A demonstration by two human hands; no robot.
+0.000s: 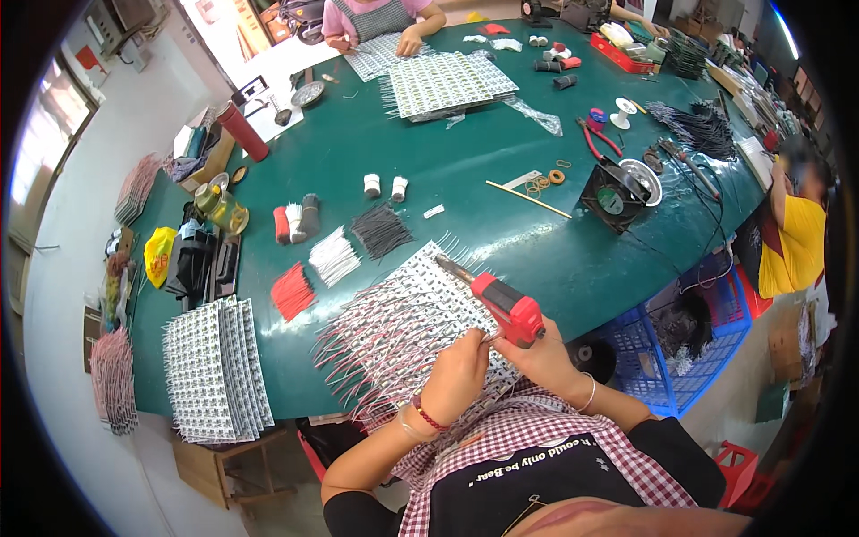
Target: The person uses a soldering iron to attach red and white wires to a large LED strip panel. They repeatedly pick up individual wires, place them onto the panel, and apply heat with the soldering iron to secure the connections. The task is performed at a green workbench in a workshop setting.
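A red-and-black soldering gun [508, 307] points away from me to the left, its long metal tip over a stack of white printed circuit board sheets [429, 291]. Beneath its rear end my right hand [548, 365] is closed around it, with the grip hidden. Close by on the left, my left hand [455, 374] has its fingers pinched together above the sheets; what they hold is too small to make out. Rows of red, white and black wires [344, 345] stick out along the stack's left side.
Bundles of red wires [293, 292], white wires [335, 257] and black wires [381, 230] lie beyond the stack. More board sheets [204, 371] stand left. A small fan [610, 199], pliers [588, 139] and a wooden stick [528, 199] lie right. A co-worker handles sheets [385, 55] across the table.
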